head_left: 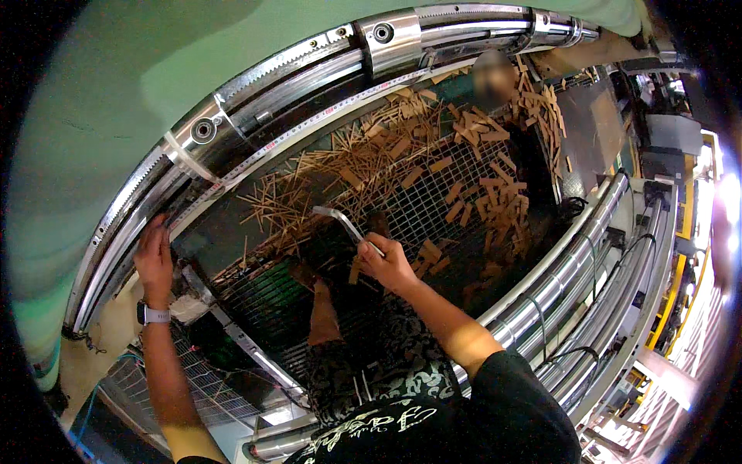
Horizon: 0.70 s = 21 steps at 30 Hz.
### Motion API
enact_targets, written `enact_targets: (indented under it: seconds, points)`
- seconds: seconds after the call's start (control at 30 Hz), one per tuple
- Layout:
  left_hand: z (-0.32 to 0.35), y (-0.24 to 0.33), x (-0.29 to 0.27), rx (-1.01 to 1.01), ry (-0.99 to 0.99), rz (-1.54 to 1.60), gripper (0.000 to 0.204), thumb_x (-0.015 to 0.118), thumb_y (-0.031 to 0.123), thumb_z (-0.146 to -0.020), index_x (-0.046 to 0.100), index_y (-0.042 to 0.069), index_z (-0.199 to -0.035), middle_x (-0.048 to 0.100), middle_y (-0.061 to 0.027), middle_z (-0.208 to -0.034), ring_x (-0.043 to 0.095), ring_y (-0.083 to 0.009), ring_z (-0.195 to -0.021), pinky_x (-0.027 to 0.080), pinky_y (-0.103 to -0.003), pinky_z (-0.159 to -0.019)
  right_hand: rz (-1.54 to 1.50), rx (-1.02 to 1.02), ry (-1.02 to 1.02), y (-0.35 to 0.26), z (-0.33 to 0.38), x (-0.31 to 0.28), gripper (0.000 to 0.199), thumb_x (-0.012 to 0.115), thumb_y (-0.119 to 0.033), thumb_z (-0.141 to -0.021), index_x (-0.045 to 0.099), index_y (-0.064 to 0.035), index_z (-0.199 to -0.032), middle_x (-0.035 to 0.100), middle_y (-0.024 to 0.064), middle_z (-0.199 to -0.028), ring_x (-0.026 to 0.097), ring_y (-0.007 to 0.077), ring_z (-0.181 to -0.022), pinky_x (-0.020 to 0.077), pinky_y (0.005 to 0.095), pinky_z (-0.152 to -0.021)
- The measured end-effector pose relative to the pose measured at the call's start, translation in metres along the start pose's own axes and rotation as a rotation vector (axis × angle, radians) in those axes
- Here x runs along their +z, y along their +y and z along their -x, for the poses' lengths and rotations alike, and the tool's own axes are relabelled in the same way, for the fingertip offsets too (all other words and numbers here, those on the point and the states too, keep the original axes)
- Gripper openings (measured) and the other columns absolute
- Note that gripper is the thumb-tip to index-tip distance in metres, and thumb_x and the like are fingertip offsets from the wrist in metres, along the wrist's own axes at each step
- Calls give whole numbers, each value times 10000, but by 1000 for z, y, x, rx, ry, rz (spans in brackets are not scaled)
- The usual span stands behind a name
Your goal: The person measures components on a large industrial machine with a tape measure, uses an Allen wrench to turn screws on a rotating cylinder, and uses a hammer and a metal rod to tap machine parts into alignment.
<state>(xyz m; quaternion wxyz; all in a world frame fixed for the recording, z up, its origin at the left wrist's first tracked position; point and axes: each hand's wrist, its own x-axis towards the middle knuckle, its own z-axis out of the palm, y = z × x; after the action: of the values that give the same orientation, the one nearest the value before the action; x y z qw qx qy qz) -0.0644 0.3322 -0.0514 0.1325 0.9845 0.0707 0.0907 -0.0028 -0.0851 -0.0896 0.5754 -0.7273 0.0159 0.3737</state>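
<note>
My right hand (pixel 384 264) grips the long arm of a silver L-shaped hex key (pixel 345 223). Its short bent end points left, above the scrap-covered floor, apart from the machine. On the left, my left hand (pixel 154 259) lies with fingers stretched against the lower edge of a curved-looking metal shaft assembly (pixel 282 89), holding nothing. Beside those fingers begins a white measuring tape strip (pixel 270 147) that runs along the bar. Clamped collars with round bolt sockets, such as the steel collar (pixel 202 127), sit on the toothed rail.
Cardboard scraps (pixel 386 139) cover much of the floor and the metal grating (pixel 433 193). At right stands another set of steel rollers (pixel 556 278) with cables around them. A large green cylinder (pixel 100 100) rises beyond the rail. A blurred round shape (pixel 495 77) is at the far end.
</note>
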Motion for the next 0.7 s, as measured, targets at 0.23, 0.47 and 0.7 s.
enact_targets:
  seconds: [0.23,0.47,0.7]
  points:
    - [3,1,5,-33,4,-6,181,474,46,-847,546,1,-1007,560,-134,-1090,555,-293,-960,451,-352,-798,26,-90,11,-2,-4,-7,218,487,-256,-886,535,-51,-828,437,4,-563,407,77,-536,342,270,-466]
    - [9,-6,19,-4,47,-7,188,487,53,-837,547,25,-1013,562,-130,-1084,552,-303,-957,442,-364,-811,-51,5,-8,-2,0,-5,198,489,-246,-886,535,-54,-872,465,-29,-597,406,56,-530,336,238,-456]
    - [3,-6,19,-24,56,33,194,533,49,-793,570,59,-983,576,-104,-1022,565,-303,-890,468,-353,-746,-308,-82,23,-37,-12,40,186,439,-217,-913,494,-40,-895,449,0,-638,373,66,-531,328,230,-465]
